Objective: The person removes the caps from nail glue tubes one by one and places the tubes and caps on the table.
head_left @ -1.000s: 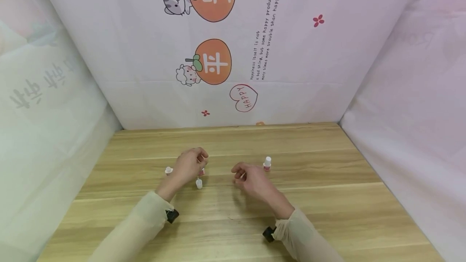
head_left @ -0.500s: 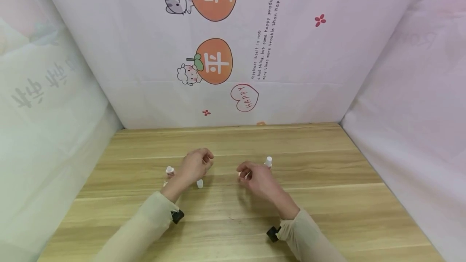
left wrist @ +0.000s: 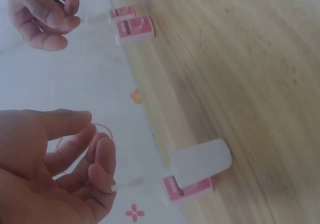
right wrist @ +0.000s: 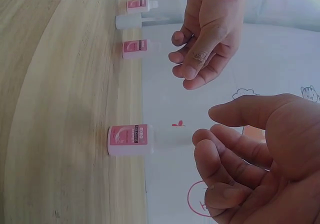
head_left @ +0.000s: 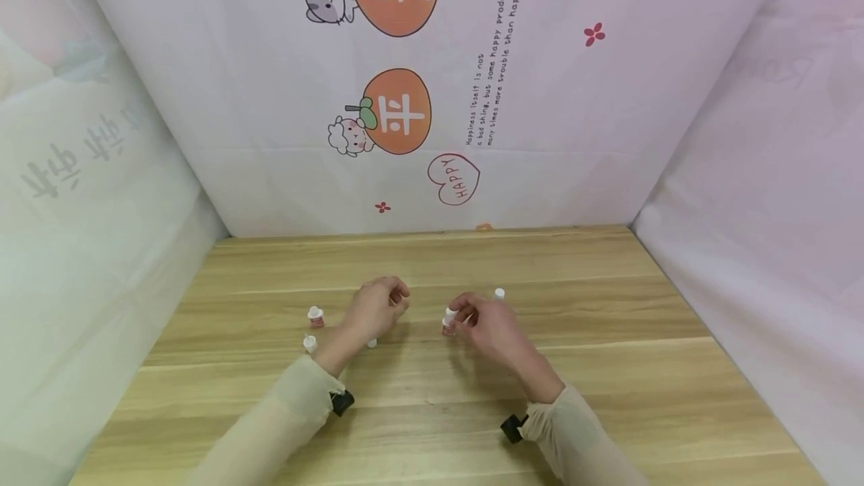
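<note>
My left hand (head_left: 378, 308) hovers over the table with loosely bent fingers and holds nothing. Beneath it, an upturned white brush cap (left wrist: 202, 161) stands before an uncapped pink-labelled bottle (left wrist: 200, 188). My right hand (head_left: 489, 327) has its fingertips beside the tall white top of an upright glue bottle (right wrist: 129, 140); thumb and index finger are apart. Another bottle (head_left: 499, 294) is partly hidden behind the right hand. On the left, a further uncapped bottle (head_left: 316, 316) stands behind a second upturned brush cap (head_left: 310, 343).
The wood-grain table (head_left: 607, 366) meets a printed white cloth wall (head_left: 540, 133) at the back. White cloth also hangs at the left (head_left: 101, 231) and right (head_left: 742, 193). Small black devices (head_left: 342, 402) sit at both sleeve cuffs.
Both hands have drifted right. The bottle by the right hand, hidden a second ago, now shows. The left-hand bottle and brush cap have come into sight as the left arm moved off them.
</note>
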The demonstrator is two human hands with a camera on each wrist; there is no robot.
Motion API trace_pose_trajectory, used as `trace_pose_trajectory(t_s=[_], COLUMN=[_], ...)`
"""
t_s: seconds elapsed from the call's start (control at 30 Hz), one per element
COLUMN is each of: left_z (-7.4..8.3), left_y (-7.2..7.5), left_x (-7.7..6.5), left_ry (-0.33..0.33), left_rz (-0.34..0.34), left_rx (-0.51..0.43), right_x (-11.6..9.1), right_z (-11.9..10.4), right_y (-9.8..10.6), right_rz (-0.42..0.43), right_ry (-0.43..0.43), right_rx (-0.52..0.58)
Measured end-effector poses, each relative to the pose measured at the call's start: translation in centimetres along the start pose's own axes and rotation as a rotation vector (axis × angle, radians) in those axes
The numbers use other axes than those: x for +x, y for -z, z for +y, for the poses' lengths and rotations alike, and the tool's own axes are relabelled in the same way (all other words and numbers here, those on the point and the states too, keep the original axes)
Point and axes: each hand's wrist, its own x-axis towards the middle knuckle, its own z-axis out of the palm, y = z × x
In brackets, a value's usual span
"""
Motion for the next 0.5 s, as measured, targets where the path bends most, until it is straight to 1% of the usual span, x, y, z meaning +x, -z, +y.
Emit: trace_pose_trajectory(t_s=[0.1, 0.3, 0.5], left_z=[0.3, 0.6, 1.3], left_y=[-0.5, -1.4, -2.1], left_x=[0.0, -0.1, -0.2], left_ry=[-0.005, -0.005, -0.007], left_rz=[-0.012, -0.04, -0.075], left_rx=[0.0, -0.009, -0.051], right_x=[0.0, 0.0, 0.1], right_z=[0.3, 0.6, 0.6], right_y=[0.2, 0.3, 0.3], right_rz=[0.0, 0.011, 0.026], right_ry=[0.002, -0.005, -0.01], right_rx=[-0.017, -0.016, -0.039])
